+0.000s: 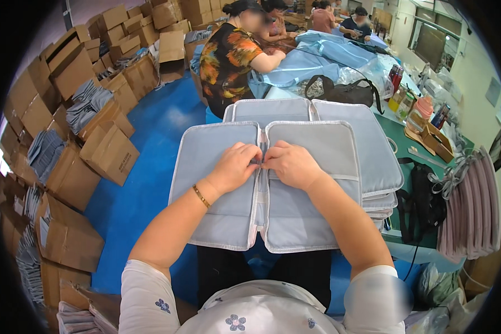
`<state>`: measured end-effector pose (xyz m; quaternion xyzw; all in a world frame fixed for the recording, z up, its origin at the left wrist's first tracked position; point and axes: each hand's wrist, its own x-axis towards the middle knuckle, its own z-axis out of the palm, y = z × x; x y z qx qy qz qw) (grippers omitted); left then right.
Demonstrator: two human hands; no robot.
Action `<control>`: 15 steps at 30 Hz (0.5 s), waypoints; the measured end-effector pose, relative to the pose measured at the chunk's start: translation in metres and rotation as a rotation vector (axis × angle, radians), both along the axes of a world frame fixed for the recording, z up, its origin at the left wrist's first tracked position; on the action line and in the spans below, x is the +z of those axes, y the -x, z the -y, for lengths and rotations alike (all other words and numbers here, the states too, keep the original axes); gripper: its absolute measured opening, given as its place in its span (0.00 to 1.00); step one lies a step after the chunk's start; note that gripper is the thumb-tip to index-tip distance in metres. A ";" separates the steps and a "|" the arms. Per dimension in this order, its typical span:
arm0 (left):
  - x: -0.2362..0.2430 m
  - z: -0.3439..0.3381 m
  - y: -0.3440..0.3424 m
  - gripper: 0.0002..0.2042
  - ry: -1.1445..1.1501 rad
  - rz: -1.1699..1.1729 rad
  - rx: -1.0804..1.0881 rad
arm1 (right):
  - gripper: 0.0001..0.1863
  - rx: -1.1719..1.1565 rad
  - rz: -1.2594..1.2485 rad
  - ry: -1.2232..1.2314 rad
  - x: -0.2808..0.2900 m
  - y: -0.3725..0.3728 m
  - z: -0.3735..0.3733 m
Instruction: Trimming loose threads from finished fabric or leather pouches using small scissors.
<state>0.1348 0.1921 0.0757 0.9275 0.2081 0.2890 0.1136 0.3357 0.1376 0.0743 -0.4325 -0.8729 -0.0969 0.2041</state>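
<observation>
A padded grey-blue fabric case [217,195] with pale binding lies spread open in front of me, its two panels joined by a narrow spine strip [260,206]. My left hand [238,166] reaches to the upper part of the spine, fingertips pinched on the fabric there. From the other side, my right hand [291,165] pinches at the same spot, thumb and fingers pressed together. The tips of both hands nearly meet, and the small detail between them is hidden. Under the case and beyond it rests a stack of similar padded cases [356,139].
Cardboard boxes [108,153] holding grey folded pieces crowd the left. On the right are a green table [423,217], a black bag [345,92], bottles [395,78] and hanging pink padded pieces [470,206]. A person [228,61] works beyond the stack beside blue fabric [300,69]; others sit farther back.
</observation>
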 end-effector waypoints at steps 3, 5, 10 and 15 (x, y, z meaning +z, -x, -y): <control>0.006 -0.007 0.000 0.13 0.016 -0.112 -0.051 | 0.11 -0.004 0.013 -0.002 -0.001 0.002 -0.001; 0.009 -0.013 0.001 0.13 -0.008 -0.149 -0.078 | 0.11 -0.012 0.025 0.003 -0.001 0.004 -0.001; 0.021 -0.011 0.006 0.13 0.247 -0.208 -0.053 | 0.12 -0.011 0.010 0.010 -0.001 0.001 0.002; 0.016 -0.012 0.013 0.13 0.287 -0.122 -0.039 | 0.12 -0.002 0.017 -0.002 -0.002 0.002 -0.001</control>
